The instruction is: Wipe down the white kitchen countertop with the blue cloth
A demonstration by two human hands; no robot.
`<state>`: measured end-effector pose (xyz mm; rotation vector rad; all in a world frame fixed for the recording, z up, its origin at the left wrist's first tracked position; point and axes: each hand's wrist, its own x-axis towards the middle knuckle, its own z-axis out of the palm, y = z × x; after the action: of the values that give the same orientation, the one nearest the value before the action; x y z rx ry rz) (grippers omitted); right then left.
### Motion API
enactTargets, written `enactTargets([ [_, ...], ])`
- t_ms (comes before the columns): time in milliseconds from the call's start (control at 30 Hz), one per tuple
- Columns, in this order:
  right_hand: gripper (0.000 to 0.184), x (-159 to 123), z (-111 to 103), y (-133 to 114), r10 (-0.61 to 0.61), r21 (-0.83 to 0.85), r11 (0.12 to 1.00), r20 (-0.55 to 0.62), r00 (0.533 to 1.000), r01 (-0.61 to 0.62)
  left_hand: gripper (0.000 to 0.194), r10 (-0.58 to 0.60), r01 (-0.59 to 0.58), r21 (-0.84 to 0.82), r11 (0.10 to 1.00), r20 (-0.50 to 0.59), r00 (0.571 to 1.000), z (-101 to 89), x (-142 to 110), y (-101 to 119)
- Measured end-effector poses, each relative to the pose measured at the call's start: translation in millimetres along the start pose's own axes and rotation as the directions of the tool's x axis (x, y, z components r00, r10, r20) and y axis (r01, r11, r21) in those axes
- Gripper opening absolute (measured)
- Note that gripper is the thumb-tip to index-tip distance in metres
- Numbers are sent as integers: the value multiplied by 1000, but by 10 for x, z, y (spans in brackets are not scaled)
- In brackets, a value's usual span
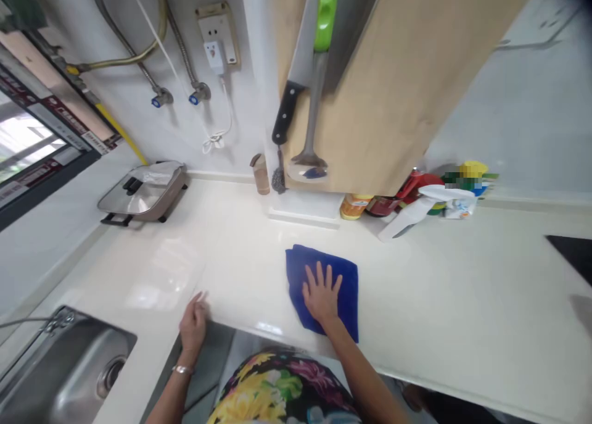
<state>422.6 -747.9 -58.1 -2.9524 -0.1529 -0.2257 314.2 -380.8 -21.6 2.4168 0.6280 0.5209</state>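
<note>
My right hand [322, 294] lies flat with spread fingers on a blue cloth [345, 288]. The cloth is laid out on the white countertop [425, 300], one corner reaching the front edge. At the counter's inner corner, my left hand [193, 325] hangs by the edge with its fingers loosely curled. Nothing shows in it, and a bracelet sits on that wrist. Both hands are well apart, on either side of a flowered garment at the bottom.
A steel sink [69, 374] lies at lower left, and a lidded electric pan [145, 192] stands behind it. A wooden board [370, 103] with a hanging knife [287, 109] and ladle [317, 121] juts overhead. Right of it stand a white spray bottle [416, 211] and several other containers.
</note>
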Motion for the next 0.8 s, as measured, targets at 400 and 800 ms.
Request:
enactTargets([
  [400, 55, -651, -180, 1611, 121, -43, 991, -88, 989, -125, 43, -291, 308, 441, 843, -107, 951, -851, -654, -799],
  [800, 64, -843, -171, 1997, 229, 14, 971, -315, 921, -237, 36, -216, 256, 394, 883, -145, 966, -752, -712, -800],
])
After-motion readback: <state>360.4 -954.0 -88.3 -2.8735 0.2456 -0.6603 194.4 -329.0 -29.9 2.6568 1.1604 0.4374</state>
